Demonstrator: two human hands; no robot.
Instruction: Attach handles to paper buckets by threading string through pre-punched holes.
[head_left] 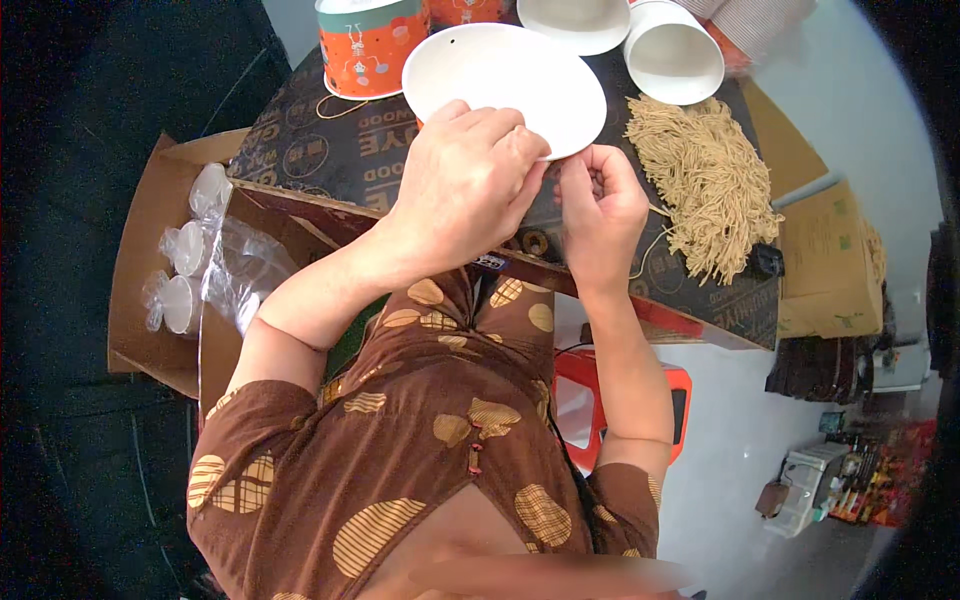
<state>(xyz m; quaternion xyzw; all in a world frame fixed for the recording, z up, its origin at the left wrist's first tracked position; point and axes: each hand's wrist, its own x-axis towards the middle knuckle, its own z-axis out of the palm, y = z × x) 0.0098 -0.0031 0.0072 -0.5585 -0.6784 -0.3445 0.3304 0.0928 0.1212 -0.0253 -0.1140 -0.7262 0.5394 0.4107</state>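
Note:
My left hand (465, 185) grips the near edge of a white round paper lid (500, 75), held tilted over the dark printed tabletop (330, 150). My right hand (600, 205) is pinched right beside it at the lid's lower right edge, fingers closed on a thin tan string (652, 240) that trails down toward the right. A pile of tan strings (705, 185) lies just right of my right hand.
An orange paper tub (365, 45) and white paper cups (670, 50) stand at the far side of the table. A cardboard box with clear plastic cups (195, 260) sits at the left. Cardboard boxes (830, 260) are at the right, an orange stool (585, 400) below.

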